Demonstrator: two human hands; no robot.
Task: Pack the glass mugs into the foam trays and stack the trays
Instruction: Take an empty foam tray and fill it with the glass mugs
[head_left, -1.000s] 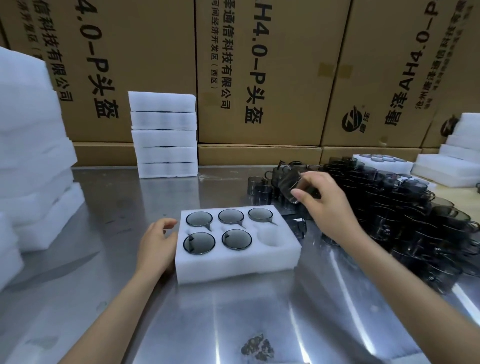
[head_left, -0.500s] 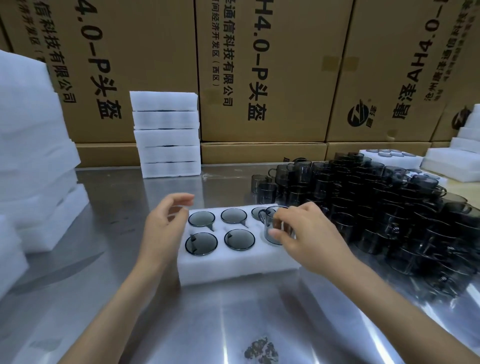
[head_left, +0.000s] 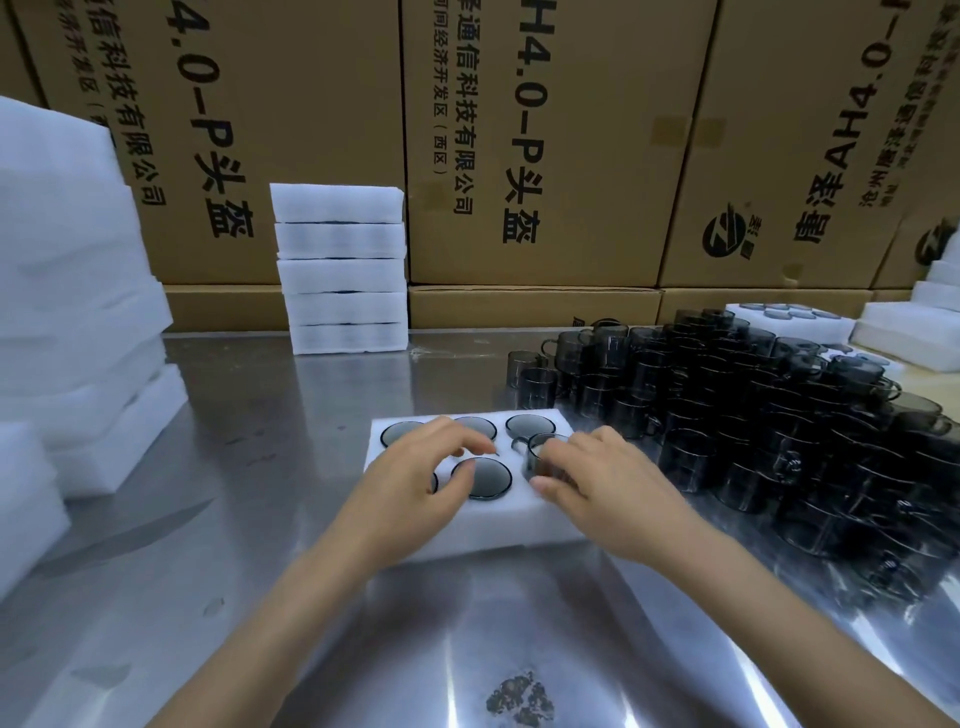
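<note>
A white foam tray (head_left: 488, 530) lies on the steel table in front of me, with several smoked-glass mugs set in its holes. My right hand (head_left: 608, 483) grips one more glass mug (head_left: 540, 454), which stands partly sunk in the tray's front right hole. My left hand (head_left: 421, 478) hovers over the tray's left side with curved fingers, its thumb touching the rim of the front middle mug (head_left: 483, 478). It covers the front left mug.
A large heap of loose glass mugs (head_left: 769, 410) fills the table to the right. A stack of filled foam trays (head_left: 340, 267) stands at the back, more foam (head_left: 67, 312) at the left and far right. Cardboard boxes (head_left: 545, 140) line the wall behind.
My right hand has lowered the mug further into the front right hole. My left hand has moved from the tray's left edge to above its left mugs.
</note>
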